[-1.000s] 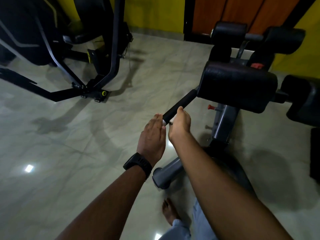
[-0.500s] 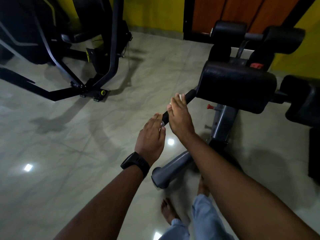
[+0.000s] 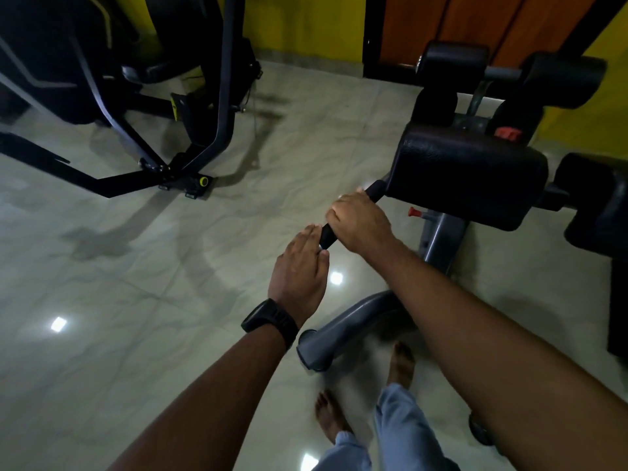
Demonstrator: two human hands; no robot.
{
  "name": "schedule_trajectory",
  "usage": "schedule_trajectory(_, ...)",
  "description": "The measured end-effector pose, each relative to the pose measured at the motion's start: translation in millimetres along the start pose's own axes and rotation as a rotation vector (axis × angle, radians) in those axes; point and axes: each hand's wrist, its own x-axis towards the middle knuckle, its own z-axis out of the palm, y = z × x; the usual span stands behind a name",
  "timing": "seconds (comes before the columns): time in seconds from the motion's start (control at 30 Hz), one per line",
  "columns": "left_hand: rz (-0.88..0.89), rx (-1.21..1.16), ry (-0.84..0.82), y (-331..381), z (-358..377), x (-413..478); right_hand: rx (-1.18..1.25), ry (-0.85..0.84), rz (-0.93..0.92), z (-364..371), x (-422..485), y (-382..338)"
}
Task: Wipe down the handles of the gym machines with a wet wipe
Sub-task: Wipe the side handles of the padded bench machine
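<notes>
Pale marbled floor tiles are filling most of the head view, with a yellow wall and a wooden door closing the far side. One large black pad is sitting on a grey machine at the right. Two roller pads are standing beyond it, one red knob is poking out just under it, and one grey tube foot is curving across the floor on its near side. One black frame machine is standing well to the pad's left, leaving a wide stretch of open floor between them.

One handle, slim, round and dull black, is sticking out from the pad's left edge toward the person. The right hand is wrapping round the handle close to the pad, fingers curled over it. A pale sliver is showing at its fingers, too small to tell whether it is the wet wipe. The left hand, wearing one black watch, is lying flat with fingers straight and together, fingertips touching the handle's free end. Two bare feet are standing on the pad's near side, beside the tube foot.
</notes>
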Motion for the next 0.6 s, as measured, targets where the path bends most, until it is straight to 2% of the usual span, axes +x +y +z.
schedule_trajectory(0.13, -0.001, 0.009, -0.01, 0.4, 0.2, 1.8, -0.028, -0.049, 0.006, -14.6, 12.5, 6.0)
schedule_trajectory(0.2, -0.009, 0.006, -0.025, -0.9, 0.8, 1.9, 0.006, 0.141, 0.008, 1.8, 2.0, -1.2)
schedule_trajectory(0.3, 0.007, 0.015, -0.033, -1.3, 1.7, 5.0, 0.207, 0.477, 0.117, 31.3, -10.8, -6.4)
schedule_trajectory(0.33, 0.015, 0.025, -0.036, -1.1, 2.0, 6.1, 0.306, 0.529, 0.188, 38.0, -10.1, -10.5)
schedule_trajectory(0.43, 0.025, 0.03, -0.048, -2.3, 1.8, 7.7, 0.951, 0.471, 0.577, 26.4, -12.4, -41.3)
schedule_trajectory(0.47, 0.029, 0.026, -0.052, -2.9, 2.4, 8.0, 1.087, 0.487, 0.674, 21.1, -13.2, -51.9)
schedule_trajectory(0.6, 0.06, 0.035, -0.042, -5.6, 4.9, 7.4, 1.284, 0.521, 0.867, 6.5, -4.5, -60.7)
